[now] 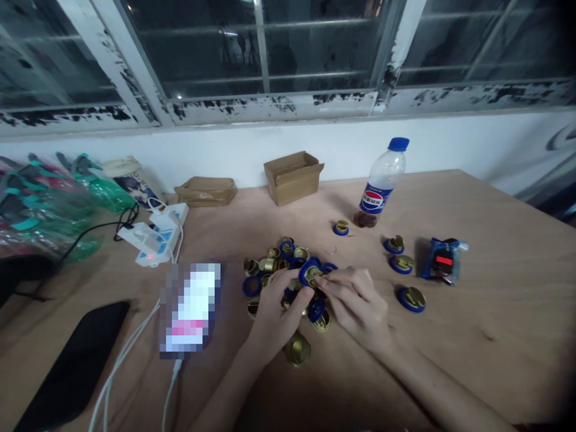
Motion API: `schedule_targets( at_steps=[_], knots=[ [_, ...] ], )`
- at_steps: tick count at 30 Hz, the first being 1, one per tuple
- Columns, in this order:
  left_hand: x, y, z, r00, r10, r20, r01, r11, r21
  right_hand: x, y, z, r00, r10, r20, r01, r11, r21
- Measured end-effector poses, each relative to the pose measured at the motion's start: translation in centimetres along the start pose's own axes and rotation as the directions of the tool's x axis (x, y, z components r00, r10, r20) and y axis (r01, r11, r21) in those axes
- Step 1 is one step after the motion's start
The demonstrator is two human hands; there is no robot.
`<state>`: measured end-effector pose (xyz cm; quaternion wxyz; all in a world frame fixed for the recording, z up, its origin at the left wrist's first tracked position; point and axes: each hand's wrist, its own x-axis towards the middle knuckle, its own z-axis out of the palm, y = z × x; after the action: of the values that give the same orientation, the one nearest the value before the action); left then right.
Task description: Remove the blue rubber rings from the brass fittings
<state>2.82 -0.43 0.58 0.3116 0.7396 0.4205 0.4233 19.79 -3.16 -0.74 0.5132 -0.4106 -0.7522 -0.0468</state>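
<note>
My left hand (pixel 281 306) grips a round brass-coloured piece with a blue ring (pixel 309 273) around it, between thumb and index finger. My right hand (pixel 357 300) pinches at the metal inside the same piece from the right. Beneath and around both hands lies a pile of loose brass-coloured cups (pixel 269 264) and blue rings (pixel 251 285). One brass cup (pixel 297 349) rests nearer to me, below the left hand. To the right stand several brass pieces seated in blue rings, among them one near the right hand (pixel 411 298) and another farther back (pixel 341 227).
A cola bottle (pixel 377 192), an open cardboard box (pixel 294 185) and a flatter box (pixel 206 192) stand along the wall. At right lies a small blue packet (pixel 443 261). Leftward are a white power strip (pixel 162 237), cables, a lit phone (pixel 191 312), a dark phone-like slab (pixel 74 366) and plastic-wrapped items (pixel 45 198).
</note>
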Motion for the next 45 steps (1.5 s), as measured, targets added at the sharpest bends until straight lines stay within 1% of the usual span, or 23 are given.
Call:
schedule_targets(
  at_steps=[3,5,8,12,16,18,21,24,29,31,33,36,40,45],
  knots=[
    [0.0,0.1,0.0,0.998,-0.061,0.019,0.063,0.991,-0.114,-0.4,-0.2,0.2,0.999,0.044,0.01,-0.044,0.999,0.014],
    [0.0,0.3,0.0,0.997,-0.062,0.035,0.068,0.981,-0.183,-0.5,-0.4,0.3,0.997,0.077,0.001,-0.077,0.997,0.03],
    [0.1,0.4,0.0,0.997,-0.067,0.043,0.076,0.968,-0.241,-0.3,-0.6,0.4,0.996,0.084,-0.032,-0.081,0.994,0.069],
    [0.2,0.4,-0.1,0.996,-0.088,0.028,0.092,0.959,-0.268,0.4,-0.8,0.2,0.994,0.098,-0.042,-0.092,0.988,0.127],
    [0.3,0.4,-0.2,0.994,-0.112,0.008,0.11,0.951,-0.289,0.7,-0.8,-0.3,0.992,0.118,-0.048,-0.111,0.986,0.128],
    [0.3,0.5,-0.2,0.992,-0.125,-0.005,0.119,0.954,-0.277,0.7,-0.8,-0.6,0.991,0.13,-0.025,-0.124,0.98,0.156],
    [0.2,0.7,-0.2,0.991,-0.134,-0.023,0.126,0.966,-0.226,0.8,-0.6,-0.9,0.981,0.19,0.028,-0.192,0.953,0.236],
    [0.2,0.8,-0.3,0.991,-0.129,-0.02,0.124,0.979,-0.16,1.3,-0.4,-1.1,0.95,0.291,0.113,-0.312,0.894,0.322],
    [0.0,0.7,-0.2,0.998,-0.054,-0.036,0.053,0.998,-0.04,2.3,0.0,-1.1,0.853,0.428,0.298,-0.521,0.716,0.465],
    [0.0,0.6,-0.2,0.999,-0.009,-0.041,0.009,1.0,-0.001,2.4,0.1,-1.0,0.821,0.458,0.34,-0.57,0.656,0.494],
    [0.0,0.5,-0.3,0.999,0.031,-0.043,-0.03,0.999,0.032,2.3,0.2,-0.9,0.809,0.467,0.356,-0.587,0.633,0.505],
    [-0.1,0.4,-0.3,0.994,0.094,-0.063,-0.086,0.99,0.114,2.1,0.3,-0.6,0.825,0.456,0.333,-0.565,0.655,0.502],
    [-0.2,0.0,-0.1,0.978,0.187,-0.096,-0.158,0.956,0.246,2.0,0.4,-0.3,0.857,0.427,0.288,-0.515,0.719,0.466],
    [-0.4,-0.5,0.2,0.951,0.287,-0.118,-0.24,0.921,0.306,2.1,0.5,-0.4,0.904,0.359,0.233,-0.426,0.814,0.394]
  ],
)
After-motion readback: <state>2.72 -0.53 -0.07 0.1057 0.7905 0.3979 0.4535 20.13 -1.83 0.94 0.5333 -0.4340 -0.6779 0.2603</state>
